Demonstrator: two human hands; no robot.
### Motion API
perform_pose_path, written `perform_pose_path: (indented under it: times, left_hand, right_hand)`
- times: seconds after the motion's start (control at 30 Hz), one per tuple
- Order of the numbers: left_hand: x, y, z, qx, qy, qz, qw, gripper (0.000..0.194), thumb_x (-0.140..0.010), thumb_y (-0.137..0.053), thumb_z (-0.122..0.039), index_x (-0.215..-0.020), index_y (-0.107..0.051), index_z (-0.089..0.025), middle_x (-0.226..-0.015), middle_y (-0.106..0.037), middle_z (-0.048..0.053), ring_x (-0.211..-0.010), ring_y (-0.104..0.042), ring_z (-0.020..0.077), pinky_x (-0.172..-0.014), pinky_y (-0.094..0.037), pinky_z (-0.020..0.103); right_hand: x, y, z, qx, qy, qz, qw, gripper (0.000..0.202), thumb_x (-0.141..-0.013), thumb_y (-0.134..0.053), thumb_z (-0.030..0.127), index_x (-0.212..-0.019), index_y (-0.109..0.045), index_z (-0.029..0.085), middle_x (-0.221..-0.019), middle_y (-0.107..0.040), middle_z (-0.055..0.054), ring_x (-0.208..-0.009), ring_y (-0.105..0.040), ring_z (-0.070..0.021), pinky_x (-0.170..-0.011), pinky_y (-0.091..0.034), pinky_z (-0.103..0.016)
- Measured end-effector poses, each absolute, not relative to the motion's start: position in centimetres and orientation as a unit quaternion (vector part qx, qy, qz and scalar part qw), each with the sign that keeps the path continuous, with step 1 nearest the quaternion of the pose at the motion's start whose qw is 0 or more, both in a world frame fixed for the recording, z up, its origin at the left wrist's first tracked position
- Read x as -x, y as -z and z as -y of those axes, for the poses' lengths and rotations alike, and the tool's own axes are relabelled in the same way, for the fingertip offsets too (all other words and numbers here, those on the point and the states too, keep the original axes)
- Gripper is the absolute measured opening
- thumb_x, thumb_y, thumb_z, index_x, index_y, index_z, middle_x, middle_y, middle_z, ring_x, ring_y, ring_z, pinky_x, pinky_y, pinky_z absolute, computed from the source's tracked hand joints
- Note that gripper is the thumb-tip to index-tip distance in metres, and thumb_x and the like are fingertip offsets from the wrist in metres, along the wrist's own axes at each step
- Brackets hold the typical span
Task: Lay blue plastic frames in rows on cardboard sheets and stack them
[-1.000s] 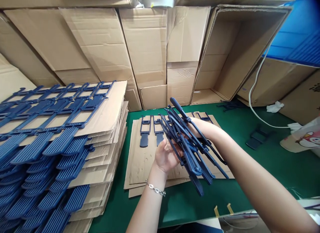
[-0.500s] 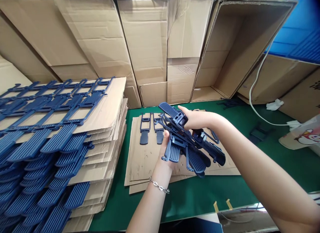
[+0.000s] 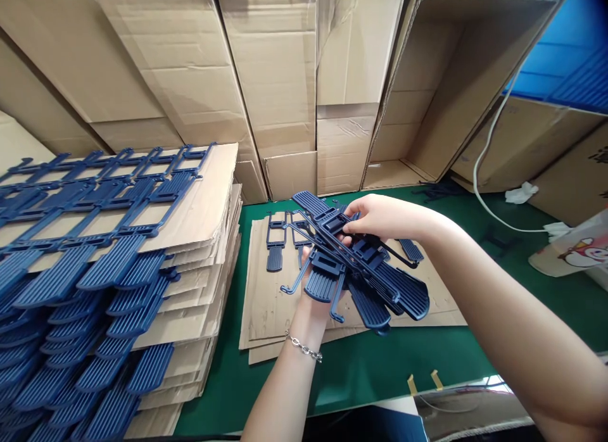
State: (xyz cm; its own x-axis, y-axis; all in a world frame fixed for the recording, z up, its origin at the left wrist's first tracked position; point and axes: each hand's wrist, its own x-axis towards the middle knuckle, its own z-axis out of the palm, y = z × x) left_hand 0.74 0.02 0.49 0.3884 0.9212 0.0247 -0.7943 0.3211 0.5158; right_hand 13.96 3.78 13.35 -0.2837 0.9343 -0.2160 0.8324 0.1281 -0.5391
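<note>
A loose bundle of dark blue plastic frames with ribbed paddles (image 3: 365, 271) is held above a cardboard sheet (image 3: 266, 315). My left hand (image 3: 313, 290) supports it from below, its fingers mostly hidden under the parts. From the upper right my right hand (image 3: 373, 215) pinches one frame on top of the bundle between thumb and fingers. The parts cross at different angles, with thin arms and ribbed ends sticking out. Behind them, similar blue parts (image 3: 274, 259) lie side by side on the cardboard.
At left rises a tall stack of cardboard sheets (image 3: 213, 239) layered with blue parts (image 3: 109, 271). Cardboard boxes (image 3: 266, 68) line the back, one box (image 3: 427, 100) open toward me. A white cable (image 3: 489, 201) and a printed bag (image 3: 570, 249) are on the right of the green table (image 3: 380, 366).
The bundle has fanned out and turned slightly in my hands. My right hand has shifted its grip onto the top frame, and the left-hand parts now splay wider.
</note>
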Motion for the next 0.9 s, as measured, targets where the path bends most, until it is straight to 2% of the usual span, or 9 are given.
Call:
perform_pose_path:
  times: [0.17,0.33,0.43,0.53,0.67,0.9]
  left_hand:
    - [-1.0,-0.2,-0.2,-0.214,-0.538,-0.14,0.803,0.067,-0.071,-0.035,-0.075,-0.086,-0.068,-0.019,-0.101,-0.064,0.009,-0.111,-0.05,0.0301,-0.09,-0.045,0.039]
    - [-0.7,-0.4,-0.3,-0.216,-0.527,-0.165,0.806,0.061,-0.07,-0.036,-0.075,-0.085,-0.065,-0.023,-0.103,-0.064,0.008,-0.106,-0.053,0.0301,-0.085,-0.048,0.041]
    - [-0.6,-0.6,-0.3,-0.206,-0.539,-0.159,0.801,0.051,-0.073,-0.039,-0.068,-0.086,-0.063,-0.024,-0.102,-0.064,0.008,-0.104,-0.055,0.0291,-0.082,-0.049,0.04]
    - [-0.5,-0.6,-0.3,-0.191,-0.56,-0.135,0.794,0.044,-0.076,-0.041,-0.061,-0.093,-0.062,-0.025,-0.099,-0.065,0.007,-0.103,-0.055,0.028,-0.081,-0.049,0.041]
    - [-0.3,-0.1,0.0,-0.183,-0.559,-0.137,0.797,0.05,-0.072,-0.042,-0.066,-0.094,-0.062,-0.026,-0.091,-0.065,0.008,-0.102,-0.056,0.0292,-0.08,-0.049,0.043]
    - [0.2,0.5,0.1,-0.146,-0.551,-0.177,0.802,0.055,-0.068,-0.045,-0.07,-0.088,-0.064,-0.022,-0.082,-0.066,0.009,-0.097,-0.059,0.0299,-0.078,-0.05,0.043]
  right_hand:
    - [-13.1,-13.7,-3.0,0.586,-0.212,0.78,0.058,0.015,-0.071,-0.053,0.03,-0.07,-0.065,0.02,-0.066,-0.06,0.001,-0.056,-0.05,-0.0092,-0.047,-0.032,-0.021]
    - [-11.9,-13.2,-2.4,0.629,-0.144,0.762,0.057,0.019,-0.072,-0.052,0.032,-0.062,-0.066,0.023,-0.056,-0.055,0.002,-0.049,-0.043,-0.0096,-0.044,-0.027,-0.023]
    - [-11.4,-12.8,-2.5,0.627,-0.12,0.767,0.072,0.019,-0.072,-0.052,0.031,-0.061,-0.064,0.021,-0.055,-0.053,0.0,-0.047,-0.04,-0.0094,-0.044,-0.026,-0.023]
    - [-11.4,-12.9,-3.1,0.61,-0.123,0.779,0.075,0.022,-0.072,-0.05,0.031,-0.057,-0.058,0.017,-0.05,-0.048,0.0,-0.045,-0.037,-0.009,-0.043,-0.024,-0.023]
    - [-11.5,-13.4,-3.7,0.579,-0.155,0.796,0.083,0.024,-0.076,-0.046,0.028,-0.055,-0.049,0.015,-0.051,-0.046,0.001,-0.047,-0.038,-0.0077,-0.045,-0.026,-0.022]
    - [-11.9,-12.9,-4.2,0.584,-0.237,0.766,0.123,0.029,-0.079,-0.045,0.034,-0.059,-0.05,0.014,-0.052,-0.047,0.0,-0.042,-0.036,-0.0063,-0.042,-0.025,-0.021]
